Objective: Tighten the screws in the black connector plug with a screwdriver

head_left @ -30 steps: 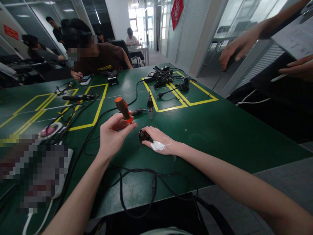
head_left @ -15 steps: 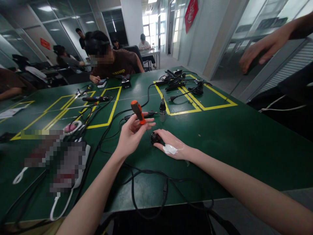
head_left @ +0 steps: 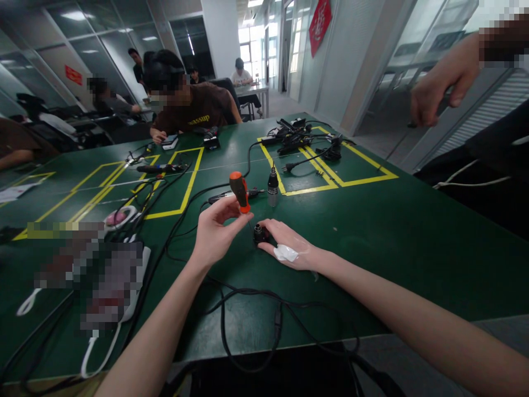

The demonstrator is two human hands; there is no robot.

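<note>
The left hand (head_left: 215, 234) grips the orange screwdriver (head_left: 240, 191) just left of the small black connector (head_left: 259, 234), which right-hand fingers (head_left: 276, 227) pin against the surface (head_left: 372, 220); seating the tip looks next.

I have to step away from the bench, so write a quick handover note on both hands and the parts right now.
Left hand: holds the orange-handled screwdriver upright, tip down beside the connector.
Right hand: rests on the green table, fingertips pinning the small black connector; white patch on its back.
A second connector stands behind, by the yellow tape.
Done or left: cannot tell whether any screw is turned.
</note>
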